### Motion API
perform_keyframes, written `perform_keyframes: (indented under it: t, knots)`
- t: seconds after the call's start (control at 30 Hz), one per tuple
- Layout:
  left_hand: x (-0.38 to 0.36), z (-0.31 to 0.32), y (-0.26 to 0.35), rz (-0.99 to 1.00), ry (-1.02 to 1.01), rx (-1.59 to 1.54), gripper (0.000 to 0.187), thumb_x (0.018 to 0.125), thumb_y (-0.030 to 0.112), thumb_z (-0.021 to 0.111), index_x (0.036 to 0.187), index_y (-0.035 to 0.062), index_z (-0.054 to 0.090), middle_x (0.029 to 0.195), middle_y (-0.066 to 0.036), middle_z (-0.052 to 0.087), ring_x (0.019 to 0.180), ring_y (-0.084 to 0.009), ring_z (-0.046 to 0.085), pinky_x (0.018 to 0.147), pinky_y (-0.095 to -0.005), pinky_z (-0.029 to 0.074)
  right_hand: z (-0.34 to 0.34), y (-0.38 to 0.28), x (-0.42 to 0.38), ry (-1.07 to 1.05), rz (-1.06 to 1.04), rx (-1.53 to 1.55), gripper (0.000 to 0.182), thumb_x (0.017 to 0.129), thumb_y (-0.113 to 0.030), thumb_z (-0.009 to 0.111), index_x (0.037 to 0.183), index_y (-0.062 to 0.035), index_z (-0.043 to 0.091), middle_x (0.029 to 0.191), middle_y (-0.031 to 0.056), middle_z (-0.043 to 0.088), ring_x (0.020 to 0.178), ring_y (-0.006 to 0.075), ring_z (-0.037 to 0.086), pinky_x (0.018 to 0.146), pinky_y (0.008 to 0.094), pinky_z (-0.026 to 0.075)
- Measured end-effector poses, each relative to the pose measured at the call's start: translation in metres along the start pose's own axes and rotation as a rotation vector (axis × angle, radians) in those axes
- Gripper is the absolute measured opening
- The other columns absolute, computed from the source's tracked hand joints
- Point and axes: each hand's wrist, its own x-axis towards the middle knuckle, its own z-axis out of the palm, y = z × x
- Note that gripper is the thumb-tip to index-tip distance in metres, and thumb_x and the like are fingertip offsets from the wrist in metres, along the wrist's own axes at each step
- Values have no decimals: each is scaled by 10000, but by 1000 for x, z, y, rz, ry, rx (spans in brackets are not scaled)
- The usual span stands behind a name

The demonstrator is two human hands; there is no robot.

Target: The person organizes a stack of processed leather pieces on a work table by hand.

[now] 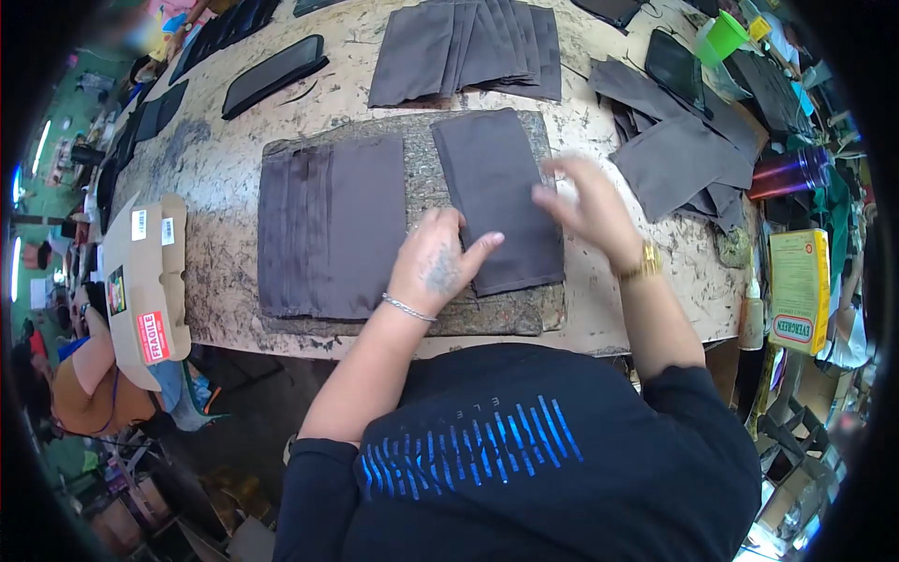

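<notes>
A dark grey fabric panel lies slightly tilted on a worn, speckled board. My left hand rests at the panel's left edge, its thumb stretched out over the fabric and apart from the fingers. Beside the panel's right edge is my right hand, fingers apart and a little blurred, with nothing seen in it. To the left, a row of overlapping dark grey panels covers that side of the board.
Fanned grey panels lie at the back, and a loose pile lies to the right. A black case is at back left. Around the edges are a cardboard box, a yellow box, a purple tumbler and a green cup.
</notes>
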Motion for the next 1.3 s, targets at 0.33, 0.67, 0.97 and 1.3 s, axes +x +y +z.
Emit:
perform_keyframes:
  t: [0.33, 0.67, 0.97, 1.3]
  knots:
    - [-21, 25, -8, -25, 154, 201, 479, 663, 354, 708, 980, 49, 517, 963, -130, 472, 947, -311, 478, 791, -404, 442, 34, 52, 139, -475, 95, -224, 388, 648, -278, 727, 931, -41, 608, 1042, 130, 575, 962, 281, 545, 795, 348, 442]
    - [-29, 28, -17, -103, 164, 76, 597, 666, 388, 697, 1124, 87, 460, 1073, -111, 435, 1056, -309, 435, 825, -434, 434, 7, 31, 98, -278, -28, 236, 165, 698, -34, 659, 793, -2, 528, 796, 38, 573, 723, 144, 530, 665, 259, 431]
    - [-47, 6, 5, 148, -54, -885, 464, 751, 135, 663, 1169, 26, 493, 1048, -109, 586, 946, -179, 540, 844, -291, 426, -100, -66, 87, -273, -325, 906, 151, 724, 4, 587, 740, -26, 439, 771, 82, 523, 692, 124, 480, 623, 233, 377]
    - [-109, -47, -58, -256, 642, -206, 492, 723, 128, 697, 1148, 9, 479, 1009, -118, 592, 843, -129, 585, 772, -258, 462, 97, -26, 131, -40, 1, 445, 188, 743, -143, 695, 801, -27, 559, 673, -25, 533, 620, 48, 463, 566, 205, 408]
